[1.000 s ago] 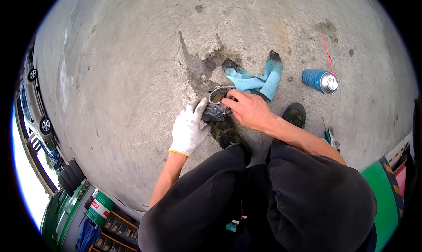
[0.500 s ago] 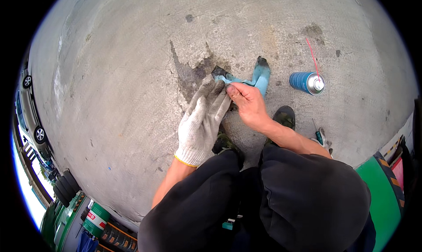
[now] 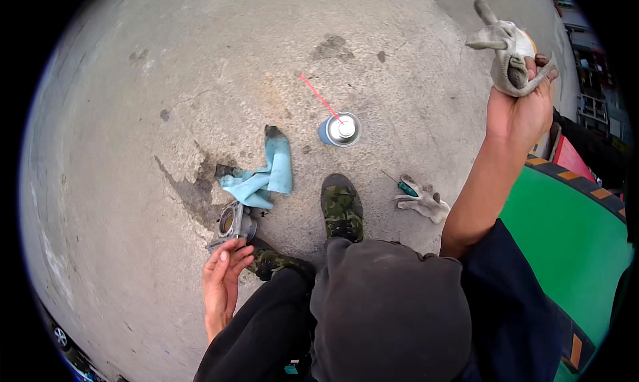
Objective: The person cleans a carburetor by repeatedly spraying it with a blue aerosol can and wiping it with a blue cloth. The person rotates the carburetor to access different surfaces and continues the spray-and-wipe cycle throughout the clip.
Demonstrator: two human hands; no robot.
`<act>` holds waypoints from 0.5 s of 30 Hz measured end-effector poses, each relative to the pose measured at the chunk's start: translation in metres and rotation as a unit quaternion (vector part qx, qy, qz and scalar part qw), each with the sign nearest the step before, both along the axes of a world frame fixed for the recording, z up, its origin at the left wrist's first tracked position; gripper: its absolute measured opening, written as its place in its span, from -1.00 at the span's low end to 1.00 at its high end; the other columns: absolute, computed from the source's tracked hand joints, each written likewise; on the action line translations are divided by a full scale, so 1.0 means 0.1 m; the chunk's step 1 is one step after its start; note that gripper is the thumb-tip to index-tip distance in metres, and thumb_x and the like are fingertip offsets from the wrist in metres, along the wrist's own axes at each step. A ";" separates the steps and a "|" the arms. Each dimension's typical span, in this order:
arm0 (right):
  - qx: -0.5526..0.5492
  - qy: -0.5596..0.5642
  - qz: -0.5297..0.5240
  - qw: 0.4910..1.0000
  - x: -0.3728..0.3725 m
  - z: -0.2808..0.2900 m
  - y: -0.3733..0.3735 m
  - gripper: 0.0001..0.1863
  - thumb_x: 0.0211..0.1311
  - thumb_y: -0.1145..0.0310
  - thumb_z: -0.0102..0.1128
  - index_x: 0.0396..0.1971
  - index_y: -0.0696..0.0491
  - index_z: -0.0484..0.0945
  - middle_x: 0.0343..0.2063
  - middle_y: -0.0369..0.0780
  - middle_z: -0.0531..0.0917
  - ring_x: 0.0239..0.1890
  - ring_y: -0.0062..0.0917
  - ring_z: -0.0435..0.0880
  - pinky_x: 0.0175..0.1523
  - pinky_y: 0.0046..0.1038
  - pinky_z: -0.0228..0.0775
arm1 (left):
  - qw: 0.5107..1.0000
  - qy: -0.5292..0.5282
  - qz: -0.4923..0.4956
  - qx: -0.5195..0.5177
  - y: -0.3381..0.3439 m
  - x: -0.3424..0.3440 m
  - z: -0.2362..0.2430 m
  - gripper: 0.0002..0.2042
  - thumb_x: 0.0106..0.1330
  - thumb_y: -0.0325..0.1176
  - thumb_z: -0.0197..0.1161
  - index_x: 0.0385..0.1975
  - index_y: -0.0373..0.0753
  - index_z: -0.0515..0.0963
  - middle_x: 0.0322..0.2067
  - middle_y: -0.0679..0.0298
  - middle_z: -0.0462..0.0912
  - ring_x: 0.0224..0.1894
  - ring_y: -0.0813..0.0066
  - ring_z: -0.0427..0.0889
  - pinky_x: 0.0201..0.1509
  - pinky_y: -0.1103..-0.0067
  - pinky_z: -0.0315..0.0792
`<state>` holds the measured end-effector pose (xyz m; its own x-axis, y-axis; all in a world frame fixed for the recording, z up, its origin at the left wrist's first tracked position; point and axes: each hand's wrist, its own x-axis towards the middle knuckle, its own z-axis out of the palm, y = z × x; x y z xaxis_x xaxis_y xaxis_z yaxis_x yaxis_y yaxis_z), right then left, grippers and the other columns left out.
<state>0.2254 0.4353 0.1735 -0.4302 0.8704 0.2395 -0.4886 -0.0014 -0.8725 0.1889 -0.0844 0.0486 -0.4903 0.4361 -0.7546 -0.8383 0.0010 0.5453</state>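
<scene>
My right hand (image 3: 522, 109) is raised at the far right, its fingers closed on a soiled white knit glove (image 3: 509, 52). Bare and loosely curled, my left hand (image 3: 226, 272) is low on the left with nothing visible in its fingers. Just beyond its fingertips lies a grey metal throttle body (image 3: 237, 221) with a round bore, partly hidden by my leg and hand. A blue cloth (image 3: 263, 179) with black grease stains lies crumpled on the concrete just past it.
A blue spray can (image 3: 325, 131) with a red straw stands ahead of my camouflage boot (image 3: 341, 205). To the right, a second glove (image 3: 426, 203) lies by a green-handled screwdriver (image 3: 406, 188). A green surface (image 3: 562, 229) with a striped black-and-orange edge is beside my right arm.
The glove has come off my left hand and is now in my right hand, which has swung up and right. My left hand has drawn back. The view has turned right.
</scene>
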 end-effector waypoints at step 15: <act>0.057 -0.705 -0.086 0.701 3.00 -1.38 -0.08 -0.62 0.64 0.12 0.06 -0.17 0.15 0.67 -0.57 -0.42 0.52 -0.49 -0.70 0.43 -0.34 -0.50 0.24 | 0.946 -0.055 -0.028 -0.319 -0.88 -0.02 -0.66 0.16 0.29 0.46 0.26 0.57 -0.37 -0.05 0.39 -0.22 0.27 0.14 -0.14 0.64 0.02 0.14 0.69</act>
